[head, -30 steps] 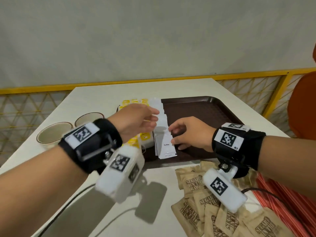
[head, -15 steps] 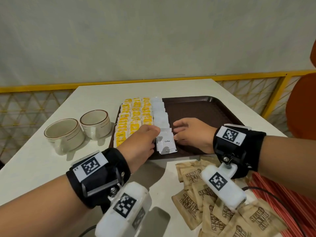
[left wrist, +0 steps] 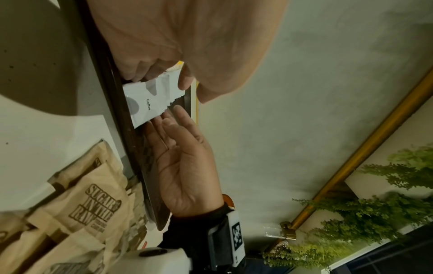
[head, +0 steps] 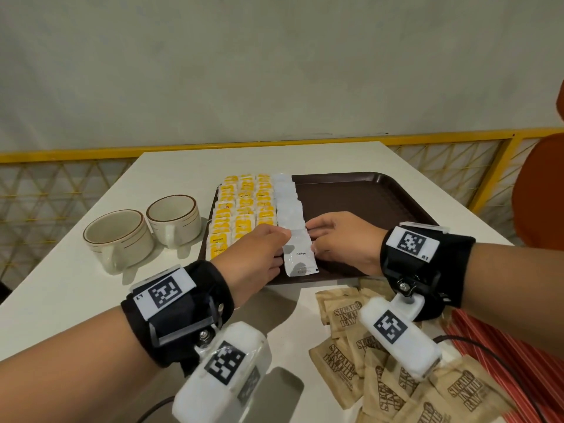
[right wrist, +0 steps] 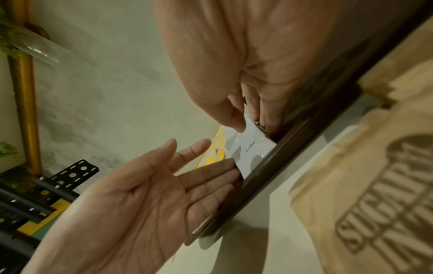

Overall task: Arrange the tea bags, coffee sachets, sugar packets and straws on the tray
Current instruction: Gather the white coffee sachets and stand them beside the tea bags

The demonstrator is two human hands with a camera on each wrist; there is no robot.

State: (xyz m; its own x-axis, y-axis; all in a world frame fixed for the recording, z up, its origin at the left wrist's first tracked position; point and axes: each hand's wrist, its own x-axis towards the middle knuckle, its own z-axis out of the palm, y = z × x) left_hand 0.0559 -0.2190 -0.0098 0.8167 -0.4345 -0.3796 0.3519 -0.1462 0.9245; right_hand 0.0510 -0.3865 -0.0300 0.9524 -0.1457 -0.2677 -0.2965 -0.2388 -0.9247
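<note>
A brown tray [head: 360, 196] holds three columns of yellow tea bags [head: 244, 209] and one column of white coffee sachets [head: 287, 203]. The nearest sachet, marked "Coffee" [head: 299, 254] [left wrist: 145, 103] [right wrist: 253, 148], lies at the tray's front rim. My left hand [head: 279, 248] touches its left edge with straight fingers [right wrist: 211, 170]. My right hand [head: 314, 239] touches its right edge, fingers [left wrist: 173, 126] straight, thumb on top. Brown sugar packets [head: 381, 377] lie loose on the table in front of the tray. Red-striped straws [head: 518, 361] lie at the right.
Two beige cups [head: 119, 236] [head: 174, 218] stand left of the tray. The tray's right half is bare. A yellow railing [head: 488, 166] runs behind the white table [head: 61, 294], and an orange chair [head: 540, 190] stands at the right.
My left hand has come down from above the tea bags to the near sachet's left edge. The right hand has stayed at its right edge. The sachet now lies straighter in the column.
</note>
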